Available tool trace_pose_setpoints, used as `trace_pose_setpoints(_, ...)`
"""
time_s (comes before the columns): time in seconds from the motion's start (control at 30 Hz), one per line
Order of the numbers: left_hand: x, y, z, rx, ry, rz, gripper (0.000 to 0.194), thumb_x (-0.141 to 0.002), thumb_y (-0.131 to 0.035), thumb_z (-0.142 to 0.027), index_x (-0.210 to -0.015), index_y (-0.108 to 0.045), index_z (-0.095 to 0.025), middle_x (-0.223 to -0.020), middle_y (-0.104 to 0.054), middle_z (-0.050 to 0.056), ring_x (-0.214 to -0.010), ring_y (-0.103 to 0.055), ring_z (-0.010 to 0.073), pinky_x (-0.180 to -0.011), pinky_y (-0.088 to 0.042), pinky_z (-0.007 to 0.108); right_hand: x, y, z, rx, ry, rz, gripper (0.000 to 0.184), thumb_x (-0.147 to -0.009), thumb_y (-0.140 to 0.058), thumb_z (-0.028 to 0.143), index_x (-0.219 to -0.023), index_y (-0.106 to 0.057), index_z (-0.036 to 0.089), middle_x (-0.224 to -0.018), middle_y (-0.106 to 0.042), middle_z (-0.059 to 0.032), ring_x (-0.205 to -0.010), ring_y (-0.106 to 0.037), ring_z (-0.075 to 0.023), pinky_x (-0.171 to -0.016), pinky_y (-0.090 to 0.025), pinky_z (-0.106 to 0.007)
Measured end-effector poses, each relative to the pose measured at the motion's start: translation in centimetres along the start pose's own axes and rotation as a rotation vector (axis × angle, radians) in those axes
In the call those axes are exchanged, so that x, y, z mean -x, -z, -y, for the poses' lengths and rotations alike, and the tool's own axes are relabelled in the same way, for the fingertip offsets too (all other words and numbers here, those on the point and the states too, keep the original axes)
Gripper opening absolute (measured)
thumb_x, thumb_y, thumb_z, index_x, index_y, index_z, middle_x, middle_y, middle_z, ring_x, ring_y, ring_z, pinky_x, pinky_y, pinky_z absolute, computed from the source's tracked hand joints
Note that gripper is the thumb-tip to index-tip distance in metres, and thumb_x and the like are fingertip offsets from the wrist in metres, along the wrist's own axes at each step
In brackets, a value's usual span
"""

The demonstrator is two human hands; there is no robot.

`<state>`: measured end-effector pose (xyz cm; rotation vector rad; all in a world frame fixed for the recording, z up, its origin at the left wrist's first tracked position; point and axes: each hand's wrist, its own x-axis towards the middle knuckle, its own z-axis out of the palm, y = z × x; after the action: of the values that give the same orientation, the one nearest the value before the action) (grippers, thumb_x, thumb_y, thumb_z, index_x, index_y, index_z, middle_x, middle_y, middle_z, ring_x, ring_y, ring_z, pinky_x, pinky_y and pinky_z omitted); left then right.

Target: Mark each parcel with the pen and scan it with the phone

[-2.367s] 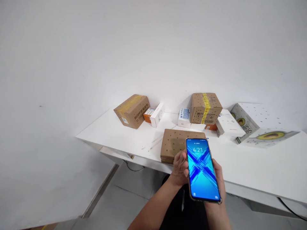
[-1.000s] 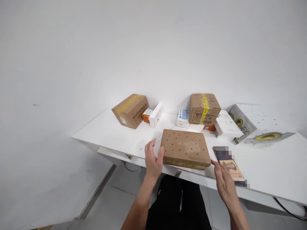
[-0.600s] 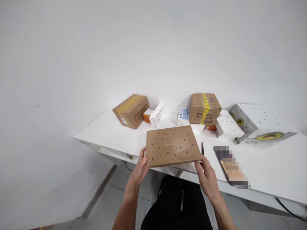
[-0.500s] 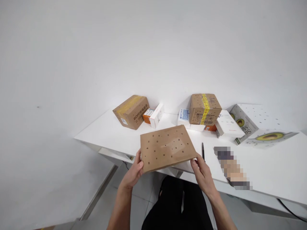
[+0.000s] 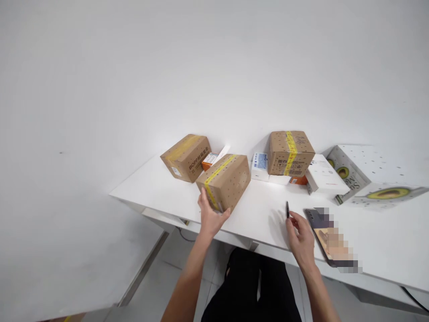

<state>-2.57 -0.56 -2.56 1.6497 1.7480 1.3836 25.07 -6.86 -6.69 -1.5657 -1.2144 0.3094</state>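
My left hand is closed on the near left end of a cardboard box, its thumb and fingers on either side of the corner. Small dark marks dot the box, and yellow tape runs along its top. The box is tilted at the table's front, and I cannot tell whether its underside touches the surface. My right hand pinches a black pen between thumb and fingers, to the right of the box. Just right of that hand lies a phone, partly blurred out.
Along the wall on the white table stand a taped carton, a small orange-and-white box, a dotted carton resting on white boxes, a flat white box and a large avocado-printed box.
The box has turned from its broad dotted side to show its taped top, now in my left hand alone. My right hand has let go of it and taken hold of the pen.
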Motion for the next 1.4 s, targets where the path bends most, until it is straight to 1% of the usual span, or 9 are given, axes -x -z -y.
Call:
trace_pose_setpoints(0.2,-3.1,-6.1,0.7,-0.093,-0.095,-0.016,0.109,-0.064,-0.076,-0.038,-0.149,-0.011,-0.018,-0.149,-0.015,0.023,-0.141,-0.019,0.0414,-0.105,-0.035,0.059,0.7,0.4,-1.3,0.02,0.038,-0.071,0.029,-0.087,-0.054,0.038,-0.105,-0.063,0.017,-0.099,-0.062,-0.0105,-0.084,-0.061,-0.0208,-0.078,-0.05,-0.037)
trace_pose_setpoints(0.37,-5.6,-8.8,1.5,-0.068,-0.207,0.111,0.088,-0.077,-0.064,-0.032,-0.149,-0.015,-0.018,-0.15,-0.018,0.02,-0.143,-0.017,0.036,-0.11,-0.031,0.055,0.8,0.3,-0.7,0.051,0.166,-0.038,0.02,-0.089,-0.053,0.031,-0.099,-0.063,0.018,-0.098,-0.064,-0.0103,-0.088,-0.061,-0.0206,-0.076,-0.05,-0.034)
trace_pose_setpoints(0.5,-6.7,-8.9,2.3,-0.086,-0.309,0.161,0.076,-0.078,-0.055,-0.017,-0.147,-0.025,-0.019,-0.146,-0.029,0.017,-0.139,-0.027,0.0317,-0.109,-0.035,0.049,0.9,0.2,-0.9,0.038,0.197,-0.033,0.015,-0.089,-0.054,0.028,-0.096,-0.063,0.018,-0.097,-0.065,-0.0099,-0.09,-0.061,-0.021,-0.078,-0.05,-0.034)
trace_pose_setpoints(0.6,-8.0,-8.1,2.9,-0.123,-0.316,-0.044,0.057,-0.078,-0.048,-0.011,-0.134,-0.046,-0.015,-0.129,-0.043,0.016,-0.128,-0.04,0.0282,-0.108,-0.035,0.044,1.0,0.2,-1.2,0.022,0.171,-0.05,0.014,-0.088,-0.055,0.027,-0.097,-0.063,0.019,-0.097,-0.065,-0.0096,-0.09,-0.061,-0.0215,-0.076,-0.05,-0.034)
trace_pose_setpoints(0.7,-10.6,-7.3,2.9,-0.17,-0.186,-0.251,0.054,-0.078,-0.052,-0.014,-0.132,-0.047,-0.012,-0.122,-0.045,0.018,-0.123,-0.042,0.0293,-0.106,-0.036,0.044,1.1,0.1,-1.4,0.016,0.155,-0.067,0.014,-0.088,-0.055,0.026,-0.097,-0.063,0.019,-0.095,-0.064,-0.009,-0.088,-0.061,-0.0214,-0.075,-0.049,-0.034)
trace_pose_setpoints(0.87,-14.3,-6.4,2.4,-0.219,-0.05,-0.088,0.054,-0.077,-0.057,-0.013,-0.131,-0.05,-0.018,-0.108,-0.052,0.013,-0.107,-0.054,0.0283,-0.095,-0.044,0.043,0.9,0.1,-1.2,0.033,0.169,-0.116,0.013,-0.088,-0.054,0.026,-0.094,-0.064,0.018,-0.091,-0.065,-0.0086,-0.085,-0.062,-0.0211,-0.073,-0.049,-0.034)
trace_pose_setpoints(1.03,-10.2,-3.4,1.7,-0.182,-0.054,-0.215,0.047,-0.08,-0.057,-0.021,-0.127,-0.052,-0.02,-0.108,-0.053,0.011,-0.101,-0.057,0.0259,-0.091,-0.046,0.04,0.9,0.2,-1.1,0.053,0.189,-0.159,0.014,-0.088,-0.054,0.026,-0.094,-0.064,0.017,-0.089,-0.065,-0.0083,-0.082,-0.062,-0.02,-0.076,-0.049,-0.034)
trace_pose_setpoints(1.23,-1.0,4.1,1.7,0.049,0.072,-0.456,0.048,-0.082,-0.061,-0.037,-0.126,-0.051,-0.022,-0.116,-0.057,0.011,-0.097,-0.059,0.0206,-0.08,-0.049,0.031,0.8,0.3,-0.9,0.063,0.152,-0.159,0.016,-0.088,-0.054,0.027,-0.094,-0.064,0.016,-0.089,-0.065,-0.0087,-0.084,-0.062,-0.0201,-0.077,-0.049,-0.034)
trace_pose_setpoints(1.4,2.3,6.3,2.1,0.465,0.358,-0.278,0.053,-0.077,-0.065,-0.047,-0.122,-0.051,-0.022,-0.092,-0.063,0.004,-0.077,-0.063,0.0154,-0.066,-0.05,0.025,0.7,0.4,-0.3,0.083,0.172,-0.163,0.016,-0.088,-0.053,0.028,-0.092,-0.065,0.016,-0.087,-0.065,-0.0091,-0.083,-0.062,-0.0204,-0.077,-0.048,-0.035)
